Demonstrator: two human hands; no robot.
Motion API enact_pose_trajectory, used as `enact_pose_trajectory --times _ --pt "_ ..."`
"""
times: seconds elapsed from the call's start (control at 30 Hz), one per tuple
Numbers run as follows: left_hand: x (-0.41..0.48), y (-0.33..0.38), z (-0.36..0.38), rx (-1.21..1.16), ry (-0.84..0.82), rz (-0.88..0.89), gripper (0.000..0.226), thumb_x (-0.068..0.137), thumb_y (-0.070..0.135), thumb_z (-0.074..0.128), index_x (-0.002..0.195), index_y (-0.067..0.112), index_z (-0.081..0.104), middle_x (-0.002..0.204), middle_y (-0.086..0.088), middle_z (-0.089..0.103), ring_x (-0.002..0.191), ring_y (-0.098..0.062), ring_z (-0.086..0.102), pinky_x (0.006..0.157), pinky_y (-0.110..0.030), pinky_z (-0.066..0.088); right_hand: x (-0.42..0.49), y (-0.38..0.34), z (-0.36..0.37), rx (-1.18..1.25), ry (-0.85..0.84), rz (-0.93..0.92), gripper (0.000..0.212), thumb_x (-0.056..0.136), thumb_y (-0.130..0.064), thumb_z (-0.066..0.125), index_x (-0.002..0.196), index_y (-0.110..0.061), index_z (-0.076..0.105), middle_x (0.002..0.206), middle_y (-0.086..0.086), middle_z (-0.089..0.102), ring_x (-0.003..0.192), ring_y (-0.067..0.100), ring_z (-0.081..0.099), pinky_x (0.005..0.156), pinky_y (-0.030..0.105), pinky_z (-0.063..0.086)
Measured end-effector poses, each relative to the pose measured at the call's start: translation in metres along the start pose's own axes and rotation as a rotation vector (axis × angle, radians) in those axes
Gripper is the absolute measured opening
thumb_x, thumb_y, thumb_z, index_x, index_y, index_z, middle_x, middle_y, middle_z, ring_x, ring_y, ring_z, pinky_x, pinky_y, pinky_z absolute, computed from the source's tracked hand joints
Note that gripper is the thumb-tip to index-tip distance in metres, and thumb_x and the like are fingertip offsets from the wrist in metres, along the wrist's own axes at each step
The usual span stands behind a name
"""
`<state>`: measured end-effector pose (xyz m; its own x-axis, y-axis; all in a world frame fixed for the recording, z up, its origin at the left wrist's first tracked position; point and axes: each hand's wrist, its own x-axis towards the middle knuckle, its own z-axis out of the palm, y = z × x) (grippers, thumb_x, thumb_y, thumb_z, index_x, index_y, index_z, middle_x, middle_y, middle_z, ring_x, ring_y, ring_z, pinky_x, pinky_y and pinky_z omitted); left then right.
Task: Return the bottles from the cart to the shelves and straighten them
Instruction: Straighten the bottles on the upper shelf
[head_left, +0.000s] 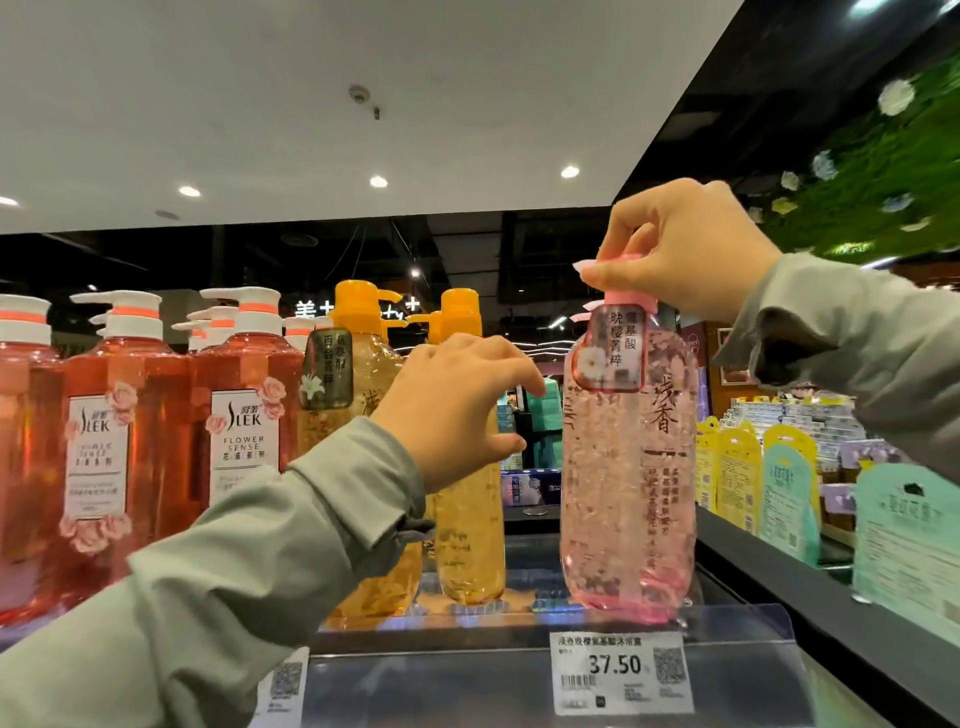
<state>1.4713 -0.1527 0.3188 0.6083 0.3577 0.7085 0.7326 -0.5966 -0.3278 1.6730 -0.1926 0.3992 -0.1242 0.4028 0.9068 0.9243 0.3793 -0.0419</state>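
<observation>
A clear pink bottle (628, 493) with petals inside stands upright at the front edge of the shelf (524, 566). My right hand (691, 249) grips its pink pump head from above. My left hand (457, 405) hovers just left of that bottle, fingers curved in a C toward it and holding nothing. It partly covers a yellow pump bottle (470, 545). A second yellow bottle (363, 374) stands behind my left wrist. The cart is out of view.
Several red pump bottles (244, 415) with white heads fill the shelf's left side. A price tag (621, 673) reading 37.50 hangs on the clear shelf strip. To the right, a black ledge (779, 566) carries hanging sachet packs (789, 493).
</observation>
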Motion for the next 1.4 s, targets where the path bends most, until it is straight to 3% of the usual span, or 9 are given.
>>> enact_pose_trajectory --times 0.37,0.43,0.47,0.53,0.6,0.7,0.9,1.13,1.4 --pt "-0.016 -0.005 0.019 -0.025 0.069 0.039 0.037 0.087 0.043 0.06 0.122 0.038 0.053 0.141 0.018 0.04 0.144 -0.009 0.009 0.116 -0.033 0.004 -0.015 -0.005 0.026 0.157 -0.034 0.047 0.024 0.094 -0.039 0.052 0.109 -0.022 0.061 0.09 -0.009 0.058 0.078 0.002 0.054 0.061 0.011 0.036" --pt "-0.019 -0.006 0.026 -0.028 0.119 0.062 0.033 0.085 0.041 0.063 0.117 0.035 0.058 0.14 0.014 0.043 0.145 -0.012 0.009 0.117 -0.033 -0.001 -0.026 -0.004 0.027 0.174 -0.097 0.052 0.041 0.091 -0.046 0.053 0.128 -0.028 0.052 0.112 -0.006 0.055 0.095 0.009 0.055 0.07 0.01 0.039" --pt "-0.02 -0.007 0.03 -0.026 0.152 0.081 0.031 0.083 0.039 0.066 0.113 0.033 0.061 0.139 0.01 0.046 0.145 -0.016 0.012 0.117 -0.035 -0.002 -0.034 -0.002 0.028 0.162 -0.134 0.043 0.058 0.086 -0.05 0.056 0.138 -0.03 0.04 0.127 -0.004 0.048 0.109 0.012 0.05 0.083 0.015 0.041" --pt "-0.02 -0.009 0.039 0.006 0.189 0.1 0.031 0.079 0.038 0.07 0.108 0.03 0.064 0.14 0.003 0.046 0.145 -0.023 0.016 0.116 -0.042 0.001 -0.054 0.001 0.033 0.149 -0.155 0.024 0.093 0.075 -0.053 0.067 0.149 -0.033 0.016 0.147 -0.005 0.029 0.13 0.013 0.031 0.103 0.029 0.029" --pt "-0.021 -0.01 0.047 0.031 0.209 0.079 0.039 0.076 0.039 0.071 0.112 0.028 0.061 0.146 -0.003 0.039 0.145 -0.028 0.013 0.115 -0.048 0.004 -0.075 0.003 0.042 0.179 -0.106 0.033 0.113 0.066 -0.053 0.075 0.15 -0.033 0.003 0.152 -0.008 0.019 0.132 0.008 0.019 0.104 0.03 0.02" --pt "-0.026 -0.006 0.057 0.014 0.266 0.035 0.051 0.075 0.039 0.068 0.122 0.025 0.055 0.153 -0.006 0.025 0.144 -0.031 0.004 0.114 -0.051 0.01 -0.095 0.008 0.058 0.228 -0.061 0.08 0.126 0.056 -0.061 0.075 0.151 -0.029 -0.001 0.152 -0.01 0.014 0.135 0.005 0.014 0.108 0.028 0.015" --pt "-0.033 0.002 0.078 -0.115 0.408 -0.037 0.066 0.078 0.026 0.068 0.135 0.025 0.035 0.156 -0.004 0.011 0.146 -0.029 -0.002 0.118 -0.046 0.008 -0.103 0.011 0.068 0.263 0.033 0.078 0.113 0.056 -0.052 0.08 0.146 -0.025 0.018 0.134 -0.012 0.029 0.13 0.009 0.027 0.106 0.024 0.023" --pt "-0.035 0.012 0.086 -0.331 0.492 -0.08 0.064 0.084 0.028 0.053 0.14 0.017 0.025 0.157 0.003 -0.005 0.147 -0.02 -0.009 0.119 -0.028 -0.002 -0.106 0.019 0.066 0.13 0.11 0.087 0.109 0.059 -0.046 0.081 0.146 -0.021 0.021 0.125 -0.012 0.029 0.115 0.002 0.022 0.097 0.02 0.02" --pt "-0.039 0.013 0.09 -0.455 0.498 -0.143 0.065 0.088 0.029 0.044 0.143 0.021 0.012 0.157 -0.002 -0.005 0.147 -0.015 -0.007 0.118 -0.021 -0.001 -0.112 0.032 0.062 0.173 0.102 0.133 0.113 0.059 -0.046 0.081 0.149 -0.023 0.017 0.148 -0.003 0.028 0.124 -0.001 0.021 0.104 0.022 0.019"
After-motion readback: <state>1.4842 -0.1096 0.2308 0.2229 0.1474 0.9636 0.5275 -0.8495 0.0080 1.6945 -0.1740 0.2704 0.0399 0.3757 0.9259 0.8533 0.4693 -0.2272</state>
